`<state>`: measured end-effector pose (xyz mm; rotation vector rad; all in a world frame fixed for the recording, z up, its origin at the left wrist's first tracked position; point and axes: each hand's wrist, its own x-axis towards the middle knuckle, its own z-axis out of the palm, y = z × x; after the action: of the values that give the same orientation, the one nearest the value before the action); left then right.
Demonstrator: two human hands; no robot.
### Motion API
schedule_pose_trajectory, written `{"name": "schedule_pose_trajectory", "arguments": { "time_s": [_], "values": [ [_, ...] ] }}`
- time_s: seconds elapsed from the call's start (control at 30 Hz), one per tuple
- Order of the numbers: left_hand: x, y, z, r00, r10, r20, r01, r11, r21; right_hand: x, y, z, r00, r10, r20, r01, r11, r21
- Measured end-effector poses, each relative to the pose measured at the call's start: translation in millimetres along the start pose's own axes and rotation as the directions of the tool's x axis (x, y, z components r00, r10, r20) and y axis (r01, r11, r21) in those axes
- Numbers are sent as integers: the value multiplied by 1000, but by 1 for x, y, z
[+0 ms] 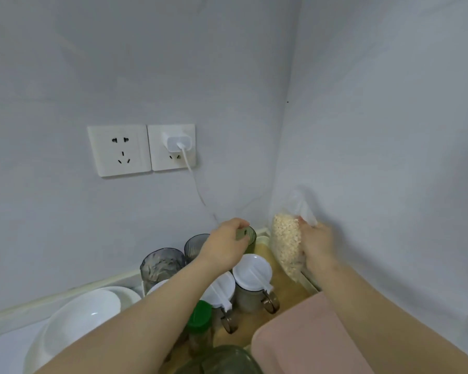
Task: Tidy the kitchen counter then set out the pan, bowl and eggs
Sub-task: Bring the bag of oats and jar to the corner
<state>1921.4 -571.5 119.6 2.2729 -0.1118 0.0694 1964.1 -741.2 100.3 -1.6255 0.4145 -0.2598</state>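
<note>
Closest in the head view, a dark green glass object and a pink object fill the bottom edge. Beyond them the left hand curls its fingers over the rim of a green cup in the counter corner. The right hand clutches a clear bag of oats against the side wall. White bowls sit on the counter at lower left, beside grey tumblers and white-lidded jars.

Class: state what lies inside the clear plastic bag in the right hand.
The clear plastic bag holds pale, oat-like flakes filling its lower part; its top looks empty. The right hand covers the bag's right side.
</note>
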Motion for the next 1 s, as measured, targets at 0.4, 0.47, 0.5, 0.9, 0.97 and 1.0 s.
{"name": "schedule_pose_trajectory", "arguments": {
  "time_s": [0.4,0.47,0.5,0.9,0.97,1.0],
  "values": [
    [37,-33,69,996,11,83,-46,903,427,43,57,36,974,186,128,-194,980,48],
    [37,-35,73,997,12,76,-45,890,454,45,52,38,969,207,137,-219,972,80],
    [37,-37,74,997,9,75,-43,887,460,48,52,39,965,221,139,-234,968,90],
    [39,-36,70,988,-29,154,-39,906,421,44,43,35,904,412,115,-428,869,249],
    [39,-33,60,978,-39,204,-47,915,402,37,39,34,902,417,115,-433,872,230],
    [38,-31,54,976,-37,214,-46,927,372,32,35,34,907,406,109,-421,879,224]
  ]
}}
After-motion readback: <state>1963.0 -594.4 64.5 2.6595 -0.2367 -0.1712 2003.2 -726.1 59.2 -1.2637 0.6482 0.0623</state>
